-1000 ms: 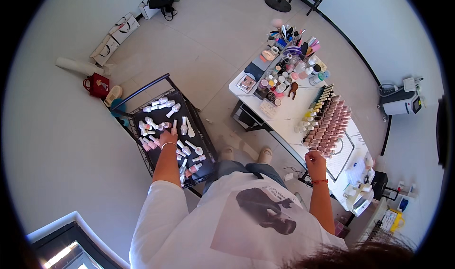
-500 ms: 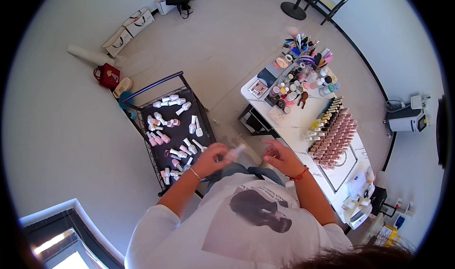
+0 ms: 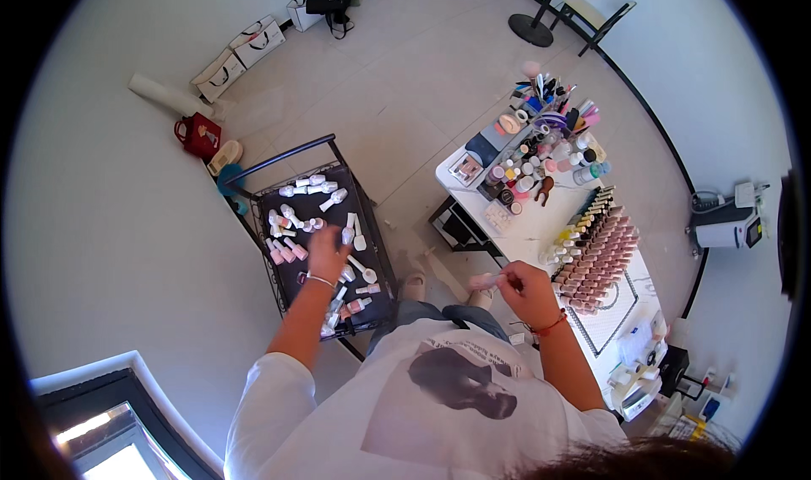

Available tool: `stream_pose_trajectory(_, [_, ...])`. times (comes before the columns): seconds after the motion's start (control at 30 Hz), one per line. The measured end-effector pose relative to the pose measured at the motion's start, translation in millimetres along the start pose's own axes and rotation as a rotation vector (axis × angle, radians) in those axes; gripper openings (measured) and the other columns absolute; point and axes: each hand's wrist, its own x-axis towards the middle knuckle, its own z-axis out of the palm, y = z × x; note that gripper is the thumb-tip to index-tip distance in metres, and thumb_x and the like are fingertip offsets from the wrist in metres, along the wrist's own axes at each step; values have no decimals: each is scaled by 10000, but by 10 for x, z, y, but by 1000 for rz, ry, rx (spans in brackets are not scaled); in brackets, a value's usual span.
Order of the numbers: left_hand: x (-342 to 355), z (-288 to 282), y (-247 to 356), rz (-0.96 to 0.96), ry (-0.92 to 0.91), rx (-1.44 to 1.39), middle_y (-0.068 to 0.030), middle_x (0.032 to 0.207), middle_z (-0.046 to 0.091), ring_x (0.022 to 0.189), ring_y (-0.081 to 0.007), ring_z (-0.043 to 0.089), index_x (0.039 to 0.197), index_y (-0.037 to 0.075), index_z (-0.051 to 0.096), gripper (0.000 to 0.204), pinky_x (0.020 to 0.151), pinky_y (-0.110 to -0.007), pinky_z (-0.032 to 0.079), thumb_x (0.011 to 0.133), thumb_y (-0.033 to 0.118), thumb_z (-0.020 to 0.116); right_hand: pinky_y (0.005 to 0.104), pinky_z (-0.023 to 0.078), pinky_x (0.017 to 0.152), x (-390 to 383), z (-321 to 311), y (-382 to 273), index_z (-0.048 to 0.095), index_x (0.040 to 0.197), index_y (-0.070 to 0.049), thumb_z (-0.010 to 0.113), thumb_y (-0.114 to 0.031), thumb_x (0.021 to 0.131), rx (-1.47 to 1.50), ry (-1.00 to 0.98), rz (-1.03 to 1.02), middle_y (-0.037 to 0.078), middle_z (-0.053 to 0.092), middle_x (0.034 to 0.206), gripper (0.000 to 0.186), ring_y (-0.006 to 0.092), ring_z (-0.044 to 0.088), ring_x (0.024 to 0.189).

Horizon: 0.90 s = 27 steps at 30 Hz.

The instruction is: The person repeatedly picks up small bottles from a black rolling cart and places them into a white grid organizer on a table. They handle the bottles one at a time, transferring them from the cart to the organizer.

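Two hands at work, twelve being the top of the view! The left hand [image 3: 325,250] is out towards nine, arm stretched, palm down over a black trolley [image 3: 270,205]. Its fingers are blurred; whether they grip anything, I can't tell. A pale bracelet [image 3: 321,280] rings that wrist.

Over at four, the right hand [image 3: 525,294], elbow bent, pinches one pale pink bottle [image 3: 484,281] by its end, the bottle lying nearly level and pointing to nine from the fingers. A red bracelet [image 3: 553,321] on this wrist.

Into the trolley's tray: loose bottles [image 3: 334,199], mostly on their sides. From the left hand I count four at twelve, three pink ones [image 3: 288,250] side by side at nine, and two white-capped ones just beside the hand, towards one or two. Nearer six they overlap too much to count.

Across at three stands one marble-topped table [image 3: 528,231], carrying upright pinkish bottles [image 3: 596,264] in packed rows, too many to count. Jars [image 3: 525,167] crowd its far end, with brushes and pens [image 3: 545,91] bunched beyond.

On the floor near eleven: three white paper bags [image 3: 218,76], insides hidden, and one red bag [image 3: 199,135]. One chair [image 3: 587,15] at one.
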Motion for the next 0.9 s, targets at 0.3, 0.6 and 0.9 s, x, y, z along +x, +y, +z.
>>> stream_pose_trajectory(0.3, [557,15,-1065,-76,-314,290,-200,1277,537,1127,-411,590,1278,169,595,517,938,-470,501,811,-45,654,266,457,537,-361,-393,274,636,861,7,685,-46,864,-20,222,215,63,593,632,72,124,551,555])
stream_pose_trajectory(0.6, [813,265,-1378,-193,-415,476,-200,984,688,926,-402,681,963,146,740,181,763,-483,541,882,159,579,229,458,561,-799,-976,603,638,899,14,661,-61,914,64,609,333,30,633,675,79,72,564,612])
stream_pose_trajectory(0.9, [537,-173,-440,-844,-197,-602,-106,933,733,533,-146,592,969,29,619,182,348,-303,362,920,98,458,234,445,554,-1454,-1917,1235,638,917,9,655,-96,933,-129,942,384,32,616,689,108,72,558,613])
